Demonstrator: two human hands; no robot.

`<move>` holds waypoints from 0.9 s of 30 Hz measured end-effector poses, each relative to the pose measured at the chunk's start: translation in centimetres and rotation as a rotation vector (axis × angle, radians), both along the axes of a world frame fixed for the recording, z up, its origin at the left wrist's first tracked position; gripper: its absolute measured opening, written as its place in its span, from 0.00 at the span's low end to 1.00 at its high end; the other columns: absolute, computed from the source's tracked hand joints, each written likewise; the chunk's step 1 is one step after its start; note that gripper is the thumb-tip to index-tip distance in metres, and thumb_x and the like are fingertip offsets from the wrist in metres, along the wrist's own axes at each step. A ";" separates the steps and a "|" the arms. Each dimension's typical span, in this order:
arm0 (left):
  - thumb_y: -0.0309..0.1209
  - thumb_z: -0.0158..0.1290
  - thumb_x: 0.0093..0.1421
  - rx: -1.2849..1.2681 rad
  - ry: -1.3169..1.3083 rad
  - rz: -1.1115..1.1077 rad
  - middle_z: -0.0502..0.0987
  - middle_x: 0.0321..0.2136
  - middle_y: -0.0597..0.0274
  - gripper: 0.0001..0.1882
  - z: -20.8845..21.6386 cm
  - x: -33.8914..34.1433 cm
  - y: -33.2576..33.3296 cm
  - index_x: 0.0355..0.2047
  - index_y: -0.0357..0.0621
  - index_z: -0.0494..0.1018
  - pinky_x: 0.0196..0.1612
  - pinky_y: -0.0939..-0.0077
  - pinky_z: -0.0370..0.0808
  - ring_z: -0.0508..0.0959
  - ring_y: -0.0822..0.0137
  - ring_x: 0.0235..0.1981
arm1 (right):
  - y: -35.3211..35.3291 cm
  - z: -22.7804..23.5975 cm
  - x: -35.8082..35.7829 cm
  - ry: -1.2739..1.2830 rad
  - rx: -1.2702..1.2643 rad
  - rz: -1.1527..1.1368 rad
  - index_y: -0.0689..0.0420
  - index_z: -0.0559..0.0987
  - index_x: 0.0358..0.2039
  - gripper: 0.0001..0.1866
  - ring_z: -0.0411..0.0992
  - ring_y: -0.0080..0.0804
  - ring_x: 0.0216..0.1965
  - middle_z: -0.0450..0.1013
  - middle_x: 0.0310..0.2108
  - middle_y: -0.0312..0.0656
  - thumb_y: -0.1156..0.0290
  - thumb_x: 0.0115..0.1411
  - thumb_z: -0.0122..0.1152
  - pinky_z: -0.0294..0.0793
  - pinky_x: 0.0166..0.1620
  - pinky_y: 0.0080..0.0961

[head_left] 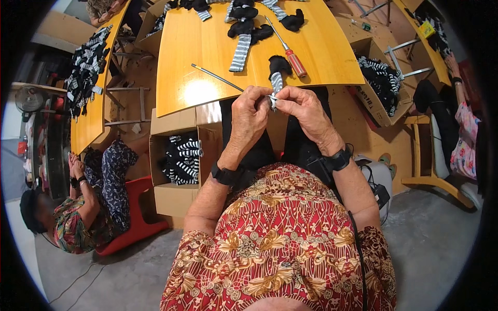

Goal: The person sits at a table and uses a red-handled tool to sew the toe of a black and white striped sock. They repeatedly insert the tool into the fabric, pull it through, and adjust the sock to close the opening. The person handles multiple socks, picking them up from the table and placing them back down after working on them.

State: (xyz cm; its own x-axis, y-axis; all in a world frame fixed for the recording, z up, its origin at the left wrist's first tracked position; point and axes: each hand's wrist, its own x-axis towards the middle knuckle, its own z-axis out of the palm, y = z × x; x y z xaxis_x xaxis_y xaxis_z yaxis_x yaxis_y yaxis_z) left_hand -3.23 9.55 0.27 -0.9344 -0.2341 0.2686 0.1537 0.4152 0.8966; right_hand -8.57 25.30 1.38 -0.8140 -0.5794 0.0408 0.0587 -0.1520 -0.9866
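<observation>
"Yellow tabletop [187, 46], grey floor [140, 264] around. Take the screwdriver [295, 61] as our mark: where's the sock [279, 65]?"

"Just left of the screwdriver's handle. Its black end lies nearest the handle; its striped end runs toward the body, into the fingertips."

"And the hands?"

"Both are on the body's side of the screwdriver. The left hand [248, 116] is left of it, fingers curled, thumb and forefinger pinched on the striped end. The right hand [308, 111] is almost straight nearer from the handle, thumb and forefinger closed on that same end. What the fingertips do there is too small to tell."

"Anything close by?"

"A thin stick [212, 74], left of the screwdriver, slants toward the left hand; I can't tell whether they touch. Other socks [240, 52] lie left of the screwdriver and beyond it."

"Farther out?"

"Lower left of the screwdriver, a box [176, 200] holds striped socks; right of it stands another box [384, 118], also filled. Far left, a second table [91, 124] bears a heap [85, 67] of them, a person [78, 223] sitting near on a red chair [137, 207]. Far right, a pink floral sleeve [464, 140] shows."
</observation>
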 end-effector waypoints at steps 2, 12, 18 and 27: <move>0.23 0.54 0.59 0.278 -0.095 -0.048 0.76 0.28 0.62 0.05 0.0 0.1 -0.1 0.36 0.36 0.76 0.32 0.79 0.71 0.73 0.74 0.26 | 0.2 0.0 0.0 -0.065 -0.022 0.019 0.59 0.77 0.30 0.06 0.65 0.14 0.27 0.71 0.26 0.27 0.70 0.60 0.59 0.66 0.33 0.15; 0.30 0.55 0.62 1.268 -0.328 -0.350 0.74 0.28 0.72 0.06 -1.1 0.5 -0.4 0.38 0.44 0.74 0.31 0.88 0.67 0.72 0.80 0.27 | -0.3 -1.4 -0.5 -0.236 0.004 -0.148 0.55 0.79 0.32 0.05 0.64 0.10 0.25 0.72 0.26 0.25 0.68 0.60 0.60 0.61 0.28 0.11; 0.30 0.53 0.64 1.116 -0.341 -0.142 0.72 0.26 0.72 0.05 -2.4 0.2 -0.4 0.33 0.44 0.72 0.30 0.86 0.67 0.70 0.79 0.26 | -1.0 -2.6 0.3 -0.315 -0.253 -0.178 0.58 0.77 0.33 0.03 0.62 0.11 0.22 0.69 0.22 0.27 0.72 0.61 0.60 0.57 0.24 0.10; 0.28 0.50 0.66 1.270 -0.258 -0.028 0.72 0.27 0.71 0.03 -2.4 0.4 0.5 0.37 0.44 0.70 0.25 0.89 0.66 0.66 0.80 0.21 | -1.3 -2.1 0.3 -0.457 -0.225 -0.113 0.57 0.75 0.33 0.03 0.59 0.10 0.20 0.66 0.23 0.27 0.72 0.62 0.59 0.54 0.21 0.09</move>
